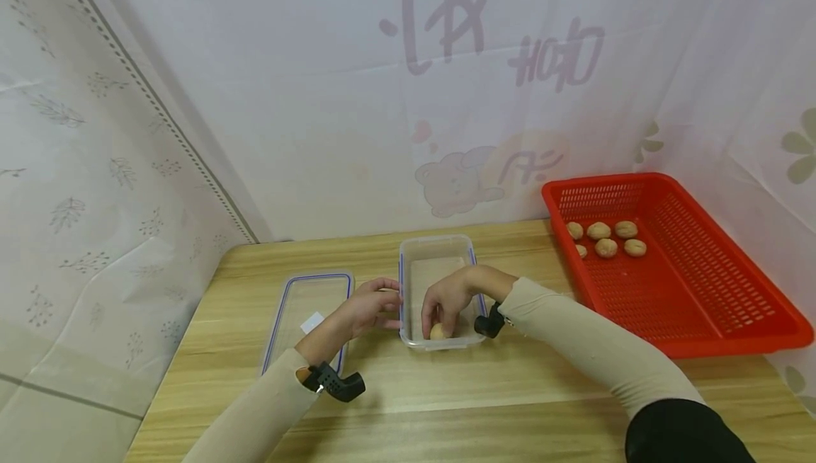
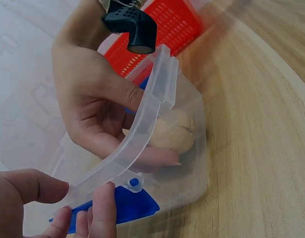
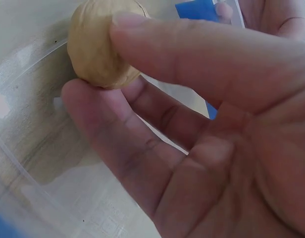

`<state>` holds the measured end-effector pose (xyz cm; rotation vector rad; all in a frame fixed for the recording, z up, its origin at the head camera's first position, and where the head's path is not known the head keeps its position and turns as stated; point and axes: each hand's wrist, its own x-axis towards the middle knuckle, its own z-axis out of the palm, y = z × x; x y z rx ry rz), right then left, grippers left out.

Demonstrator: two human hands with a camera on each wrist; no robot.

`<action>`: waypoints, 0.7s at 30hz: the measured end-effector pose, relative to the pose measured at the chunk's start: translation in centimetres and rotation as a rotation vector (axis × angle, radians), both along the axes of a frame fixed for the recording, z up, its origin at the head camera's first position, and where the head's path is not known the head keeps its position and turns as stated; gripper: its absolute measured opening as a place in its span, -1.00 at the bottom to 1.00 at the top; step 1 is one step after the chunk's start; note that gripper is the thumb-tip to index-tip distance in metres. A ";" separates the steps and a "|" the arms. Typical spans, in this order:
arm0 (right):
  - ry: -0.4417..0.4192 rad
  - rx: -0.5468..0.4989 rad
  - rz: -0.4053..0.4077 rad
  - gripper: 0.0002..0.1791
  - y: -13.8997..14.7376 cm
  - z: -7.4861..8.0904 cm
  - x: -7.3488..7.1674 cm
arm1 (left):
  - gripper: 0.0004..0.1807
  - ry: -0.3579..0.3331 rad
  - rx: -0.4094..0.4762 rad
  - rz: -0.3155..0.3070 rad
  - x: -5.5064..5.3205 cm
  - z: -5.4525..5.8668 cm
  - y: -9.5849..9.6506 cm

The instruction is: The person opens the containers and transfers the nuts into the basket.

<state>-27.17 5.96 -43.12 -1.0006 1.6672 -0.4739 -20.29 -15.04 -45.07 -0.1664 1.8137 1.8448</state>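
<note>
My right hand [image 1: 449, 296] reaches down into a clear plastic food container [image 1: 440, 240] with blue side clips. Between its thumb and fingers it pinches a walnut [image 3: 100, 47], low at the container's near end. In the left wrist view this walnut [image 2: 175, 131] shows through the clear wall. My left hand [image 1: 372, 305] is at the container's left side, fingers spread, fingertips touching the wall by a blue clip [image 2: 135, 203]. A clear lid [image 1: 319, 286] with a blue seal lies on the table left of the container, partly hidden by my left hand and forearm.
A red plastic basket [image 1: 676, 321] stands at the right of the wooden table [image 1: 446, 413]. Several walnuts [image 1: 605, 248] lie in its far left corner. Patterned white curtains [image 1: 319, 130] hang behind and beside the table.
</note>
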 end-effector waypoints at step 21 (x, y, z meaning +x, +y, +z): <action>0.081 -0.062 -0.067 -0.67 0.7 0.1 -0.4 | -0.52 0.005 -0.020 -0.004 -0.1 -0.1 -0.1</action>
